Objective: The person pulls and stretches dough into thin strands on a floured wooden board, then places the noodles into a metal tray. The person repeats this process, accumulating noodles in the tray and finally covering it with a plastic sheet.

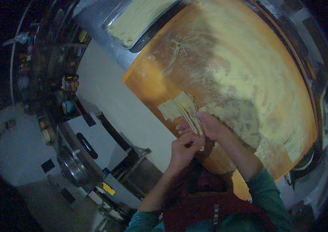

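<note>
A bundle of cut dough strands, like fresh noodles (192,122), spans between my hands above the wooden board. My left hand (184,148) pinches the near ends of the strands between thumb and fingers. Curled round the same bundle from the right side is my right hand (211,126), with its fingertips partly hidden behind the strands. Just beyond the hands, a flat piece of pale dough (170,109) rests on the board, and the strands overlap its right part.
The large wooden board (149,84) is dusted with flour (245,62). A few loose strands (179,47) are scattered near its far left side. Beyond that edge stands a metal tray of noodles (140,20). More pale dough (293,148) rests at the right edge. Kitchen equipment lines the left.
</note>
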A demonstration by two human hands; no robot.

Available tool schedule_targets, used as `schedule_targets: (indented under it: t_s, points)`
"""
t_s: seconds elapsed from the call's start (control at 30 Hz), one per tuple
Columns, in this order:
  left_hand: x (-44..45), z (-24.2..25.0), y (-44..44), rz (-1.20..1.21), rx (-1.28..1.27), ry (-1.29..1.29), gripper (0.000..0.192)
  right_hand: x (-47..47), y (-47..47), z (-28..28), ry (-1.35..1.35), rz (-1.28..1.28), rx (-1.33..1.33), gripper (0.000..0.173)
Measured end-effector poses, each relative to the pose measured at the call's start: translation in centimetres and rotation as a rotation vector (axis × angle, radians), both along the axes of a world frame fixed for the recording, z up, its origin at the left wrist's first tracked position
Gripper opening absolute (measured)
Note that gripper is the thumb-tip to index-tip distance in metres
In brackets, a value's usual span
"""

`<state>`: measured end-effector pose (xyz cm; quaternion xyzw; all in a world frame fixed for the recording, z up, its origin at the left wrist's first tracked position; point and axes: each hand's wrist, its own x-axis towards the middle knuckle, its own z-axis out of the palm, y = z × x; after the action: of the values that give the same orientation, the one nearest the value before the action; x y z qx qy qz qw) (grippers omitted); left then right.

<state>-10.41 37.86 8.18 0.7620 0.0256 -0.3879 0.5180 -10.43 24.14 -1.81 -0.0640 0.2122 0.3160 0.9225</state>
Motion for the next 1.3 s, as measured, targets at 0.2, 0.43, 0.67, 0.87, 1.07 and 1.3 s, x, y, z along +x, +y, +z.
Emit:
schedule_targets:
  t_s: [0.2,0.43,0.67,0.87,1.07,1.3]
  points:
    - [-1.5,-2.2,0.3,-0.300,-0.053,-0.380,0.005,0.3,-0.2,-0.8,0.000,0.090,-0.060,0.032]
    - [-2.2,-2.3,1.8,-0.403,0.035,-0.591,0.013,0.3,-0.6,2.3,-0.110,0.042,-0.451,0.018]
    - [-0.6,-2.9,4.4,-0.127,0.182,-0.564,0.010,-4.0,-6.0,14.2,-0.227,0.073,-0.789,0.017]
    - [2.0,-4.5,3.4,-0.155,0.272,-0.708,0.009,-10.4,-8.8,20.2,-0.394,-0.475,-1.020,0.028]
    - [2.9,-5.0,2.8,-0.202,0.317,-0.805,0.009,-15.4,-6.6,17.4,-0.056,-0.578,-0.885,0.026]
    - [6.2,-5.5,3.8,0.053,0.333,-0.718,0.013,-16.1,-1.5,5.5,0.002,-0.331,-0.876,0.020]
